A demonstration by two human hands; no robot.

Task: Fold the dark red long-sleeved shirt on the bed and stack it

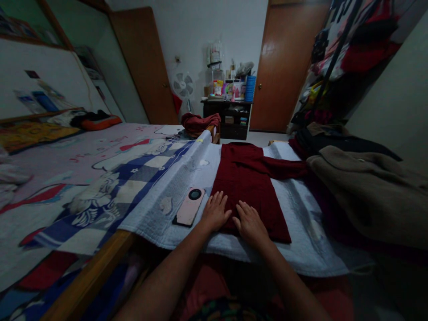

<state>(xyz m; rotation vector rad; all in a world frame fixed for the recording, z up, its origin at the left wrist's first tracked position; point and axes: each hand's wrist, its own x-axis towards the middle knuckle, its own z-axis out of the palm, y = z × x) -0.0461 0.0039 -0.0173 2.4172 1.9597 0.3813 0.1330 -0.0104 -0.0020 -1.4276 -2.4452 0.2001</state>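
Observation:
A dark red long-sleeved garment [247, 187] lies spread on a pale quilted cloth [187, 178] in front of me. One of its sleeves stretches out to the right; on the left side no sleeve shows. My left hand [216, 211] rests flat across the garment's left edge, fingers extended. Flat on its lower middle part lies my right hand [250, 224], fingers stretched forward. Neither hand grips anything. Just left of my left hand a pink phone [190, 206] with a round black camera ring lies on the cloth.
To the left is a bed with a patterned sheet [100, 151] and a wooden edge [96, 272]. Folded dark and brown clothes [368, 191] are piled at the right. Farther back stand a fan [183, 84], a dark cabinet [227, 120] and a bunched red cloth [200, 124].

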